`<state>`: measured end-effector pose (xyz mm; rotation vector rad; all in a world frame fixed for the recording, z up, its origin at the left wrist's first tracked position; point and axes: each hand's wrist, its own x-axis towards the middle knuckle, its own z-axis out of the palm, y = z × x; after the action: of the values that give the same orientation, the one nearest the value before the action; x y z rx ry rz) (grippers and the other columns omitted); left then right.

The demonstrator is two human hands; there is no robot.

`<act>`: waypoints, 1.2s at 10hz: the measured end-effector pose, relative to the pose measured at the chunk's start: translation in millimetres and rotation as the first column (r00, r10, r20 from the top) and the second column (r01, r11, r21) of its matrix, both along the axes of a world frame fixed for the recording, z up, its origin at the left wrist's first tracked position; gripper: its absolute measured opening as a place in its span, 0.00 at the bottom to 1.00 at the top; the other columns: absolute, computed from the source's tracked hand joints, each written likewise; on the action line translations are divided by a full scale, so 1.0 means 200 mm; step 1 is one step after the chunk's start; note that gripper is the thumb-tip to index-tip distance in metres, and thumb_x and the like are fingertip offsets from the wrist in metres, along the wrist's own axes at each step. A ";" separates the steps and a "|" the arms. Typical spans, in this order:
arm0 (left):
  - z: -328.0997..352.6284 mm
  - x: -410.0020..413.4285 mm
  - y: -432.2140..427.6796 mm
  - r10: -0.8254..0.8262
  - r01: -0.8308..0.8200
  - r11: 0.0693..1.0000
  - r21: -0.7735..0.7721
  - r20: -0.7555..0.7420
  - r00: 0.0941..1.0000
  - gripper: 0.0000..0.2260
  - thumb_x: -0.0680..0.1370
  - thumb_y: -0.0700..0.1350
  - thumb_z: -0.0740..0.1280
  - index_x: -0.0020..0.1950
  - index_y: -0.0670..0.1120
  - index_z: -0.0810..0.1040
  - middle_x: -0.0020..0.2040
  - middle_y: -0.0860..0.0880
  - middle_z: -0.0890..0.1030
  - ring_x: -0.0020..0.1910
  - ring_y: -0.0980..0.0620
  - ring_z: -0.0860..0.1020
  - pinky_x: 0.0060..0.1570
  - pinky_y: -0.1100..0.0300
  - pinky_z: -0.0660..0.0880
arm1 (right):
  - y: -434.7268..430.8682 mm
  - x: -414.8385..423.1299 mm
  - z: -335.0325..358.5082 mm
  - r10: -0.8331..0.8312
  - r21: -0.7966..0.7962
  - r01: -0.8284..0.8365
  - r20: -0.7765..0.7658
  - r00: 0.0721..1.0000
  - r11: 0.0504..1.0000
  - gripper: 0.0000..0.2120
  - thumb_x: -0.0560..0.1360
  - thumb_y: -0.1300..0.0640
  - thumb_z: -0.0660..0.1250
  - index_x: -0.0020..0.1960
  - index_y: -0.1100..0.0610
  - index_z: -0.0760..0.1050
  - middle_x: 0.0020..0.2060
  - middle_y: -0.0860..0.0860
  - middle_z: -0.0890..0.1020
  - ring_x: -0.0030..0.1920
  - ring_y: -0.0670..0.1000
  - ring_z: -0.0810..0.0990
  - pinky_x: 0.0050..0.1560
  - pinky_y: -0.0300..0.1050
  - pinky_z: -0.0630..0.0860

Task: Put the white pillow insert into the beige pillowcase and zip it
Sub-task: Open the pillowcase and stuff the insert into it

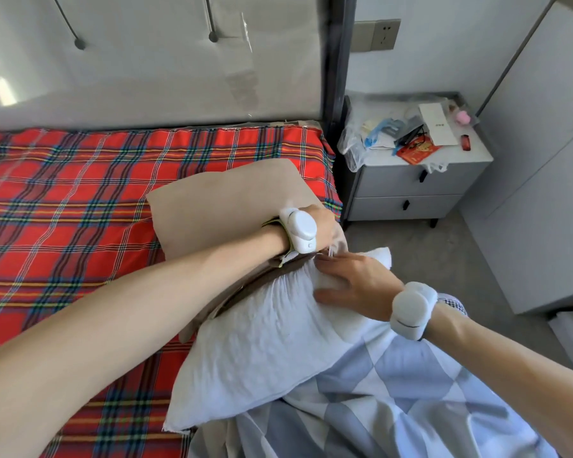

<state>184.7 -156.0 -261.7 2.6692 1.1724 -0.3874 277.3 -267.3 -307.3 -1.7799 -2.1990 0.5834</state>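
A beige fabric pillowcase [219, 200] lay near the right edge of a bed [63, 200] spread with red plaid cloth, toward its head corner. A white, crinkled pillow insert [262, 342] had its far end inside the case's open mouth, the rest sticking out toward the person. The left hand [326, 223] had its grip closed on the pillowcase's open edge. The right hand [354, 279] pressed flat on the insert, fingers straight.
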 end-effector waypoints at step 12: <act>0.53 -0.58 0.01 0.048 -0.451 0.892 -0.039 0.999 0.009 0.09 0.72 0.45 0.72 0.45 0.50 0.72 0.27 0.42 0.69 0.27 0.46 0.66 0.30 0.54 0.65 | 0.60 -0.19 1.12 -0.067 0.121 0.092 -0.195 0.979 0.988 0.18 0.62 0.47 0.76 0.49 0.52 0.81 0.43 0.53 0.84 0.46 0.53 0.82 0.50 0.49 0.79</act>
<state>68.8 -154.3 -155.4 1.8163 1.0702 1.6522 238.3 -147.2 -83.1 -1.6639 -1.9817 0.5544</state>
